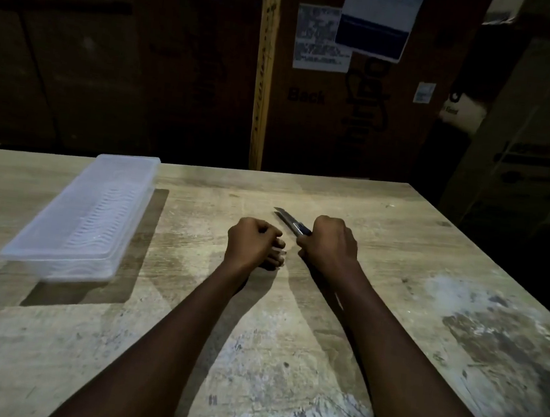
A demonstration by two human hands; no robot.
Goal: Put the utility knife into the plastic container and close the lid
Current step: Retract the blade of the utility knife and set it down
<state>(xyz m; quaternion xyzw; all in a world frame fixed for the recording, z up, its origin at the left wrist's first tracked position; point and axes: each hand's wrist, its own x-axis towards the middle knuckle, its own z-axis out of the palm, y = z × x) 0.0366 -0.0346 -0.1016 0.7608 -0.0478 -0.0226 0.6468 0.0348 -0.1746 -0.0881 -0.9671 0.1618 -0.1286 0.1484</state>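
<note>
While the right hand [329,245] clenches its dark handle, the slim metal-bladed utility knife [290,223] points to 10 o'clock, blade exposed. Left hand [252,241] curled, empty. Judged light, stiff, sharp: hold by handle only. Translucent rectangular plastic container [84,217], lid seemingly on, sits well apart at 9 o'clock.

Dim room, light pooled on the worn pale wood-grain desk [287,329]; scuffed grey patches at its right. Behind the desk: tall brown cardboard boxes [363,115], one printed "Back", white paper labels [322,39] stuck on it. Surroundings mostly dark.
</note>
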